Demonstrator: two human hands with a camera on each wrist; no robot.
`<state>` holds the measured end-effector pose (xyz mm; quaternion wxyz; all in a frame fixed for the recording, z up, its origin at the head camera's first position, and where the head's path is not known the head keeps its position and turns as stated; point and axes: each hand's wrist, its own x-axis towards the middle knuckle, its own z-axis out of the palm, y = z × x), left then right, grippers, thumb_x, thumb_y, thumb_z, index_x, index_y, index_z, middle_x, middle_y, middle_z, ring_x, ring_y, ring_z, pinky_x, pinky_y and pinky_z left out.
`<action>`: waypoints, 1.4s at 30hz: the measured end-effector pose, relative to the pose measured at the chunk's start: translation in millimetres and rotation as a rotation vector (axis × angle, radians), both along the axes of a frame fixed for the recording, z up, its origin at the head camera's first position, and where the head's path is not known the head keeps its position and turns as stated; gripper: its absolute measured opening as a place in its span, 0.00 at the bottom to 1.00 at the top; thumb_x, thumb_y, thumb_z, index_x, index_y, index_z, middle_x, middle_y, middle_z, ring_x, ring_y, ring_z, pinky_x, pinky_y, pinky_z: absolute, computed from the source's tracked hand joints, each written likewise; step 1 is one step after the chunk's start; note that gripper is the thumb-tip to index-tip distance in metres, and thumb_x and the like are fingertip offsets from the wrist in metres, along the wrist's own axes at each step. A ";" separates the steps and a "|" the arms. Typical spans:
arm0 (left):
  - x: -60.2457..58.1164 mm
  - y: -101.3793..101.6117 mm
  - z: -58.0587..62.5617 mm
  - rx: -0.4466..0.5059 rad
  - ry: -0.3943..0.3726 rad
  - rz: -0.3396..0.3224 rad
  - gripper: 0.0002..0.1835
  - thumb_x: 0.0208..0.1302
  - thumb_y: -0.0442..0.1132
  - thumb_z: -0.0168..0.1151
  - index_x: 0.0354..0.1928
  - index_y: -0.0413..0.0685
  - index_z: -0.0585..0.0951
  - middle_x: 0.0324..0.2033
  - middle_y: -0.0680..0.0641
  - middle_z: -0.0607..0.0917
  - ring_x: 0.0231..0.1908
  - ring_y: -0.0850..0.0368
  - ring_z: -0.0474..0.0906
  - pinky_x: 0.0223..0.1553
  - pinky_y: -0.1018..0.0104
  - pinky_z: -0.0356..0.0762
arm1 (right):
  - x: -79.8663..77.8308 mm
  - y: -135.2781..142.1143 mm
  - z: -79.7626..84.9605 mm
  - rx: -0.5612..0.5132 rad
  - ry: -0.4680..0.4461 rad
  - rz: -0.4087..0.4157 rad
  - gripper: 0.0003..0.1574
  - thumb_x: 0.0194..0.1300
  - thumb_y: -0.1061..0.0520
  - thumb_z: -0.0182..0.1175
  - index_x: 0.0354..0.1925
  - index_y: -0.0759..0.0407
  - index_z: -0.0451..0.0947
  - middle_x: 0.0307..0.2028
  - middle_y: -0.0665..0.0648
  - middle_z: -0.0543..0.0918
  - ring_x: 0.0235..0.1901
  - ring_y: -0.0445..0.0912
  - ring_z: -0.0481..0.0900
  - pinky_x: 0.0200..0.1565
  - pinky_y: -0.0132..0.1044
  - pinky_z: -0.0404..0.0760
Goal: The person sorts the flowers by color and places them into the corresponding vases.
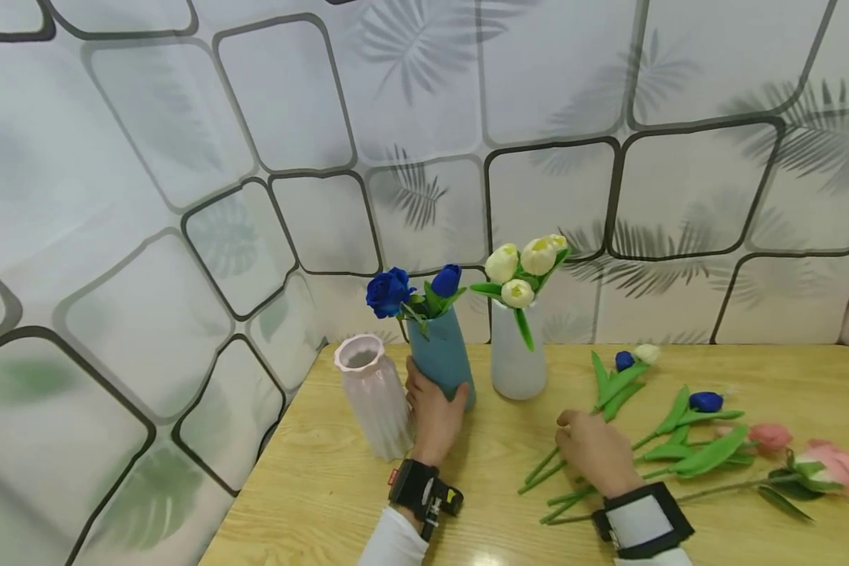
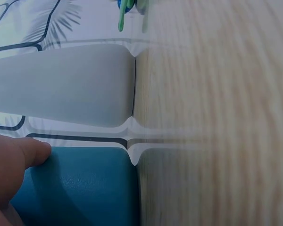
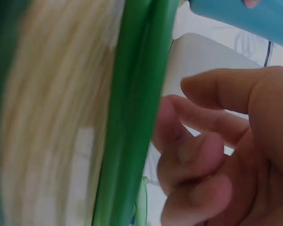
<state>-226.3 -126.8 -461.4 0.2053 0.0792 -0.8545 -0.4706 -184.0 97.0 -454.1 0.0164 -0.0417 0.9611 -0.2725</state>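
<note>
My left hand holds the lower part of a blue vase, which tilts and carries a blue rose and a blue tulip. In the left wrist view, a finger touches the side of that vase. Over the flower stems on the table is my right hand, nearest a white tulip and a blue one. The right wrist view shows its fingers loosely curled beside a green stem, thumb apart, nothing visible between them.
Left of the blue vase stands a pale pink ribbed vase. A white vase with several cream tulips stands right of it. Across the table's right side lie another blue tulip, a pink tulip and a pink rose.
</note>
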 end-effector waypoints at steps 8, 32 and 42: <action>0.4 -2.6 -0.9 0.000 0.006 -0.028 0.54 0.66 0.46 0.66 0.77 0.37 0.38 0.71 0.25 0.52 0.69 0.25 0.53 0.65 0.35 0.58 | -0.2 -1.1 -3.3 -0.023 -0.049 0.043 0.08 0.68 0.61 0.57 0.31 0.59 0.80 0.17 0.50 0.74 0.16 0.43 0.70 0.19 0.36 0.66; 6.1 5.8 3.5 0.069 0.138 -0.025 0.53 0.61 0.34 0.62 0.77 0.34 0.36 0.73 0.25 0.44 0.71 0.25 0.44 0.68 0.33 0.46 | -0.6 18.2 9.3 -0.850 -0.167 -0.171 0.32 0.70 0.62 0.52 0.65 0.78 0.54 0.25 0.58 0.83 0.18 0.45 0.82 0.23 0.38 0.82; 2.3 5.4 1.8 0.077 0.085 -0.017 0.53 0.61 0.34 0.62 0.76 0.35 0.35 0.74 0.27 0.43 0.72 0.28 0.44 0.69 0.34 0.47 | 1.0 10.5 13.3 -1.585 -0.389 -0.344 0.10 0.79 0.52 0.43 0.55 0.50 0.60 0.33 0.48 0.78 0.33 0.38 0.83 0.42 0.28 0.82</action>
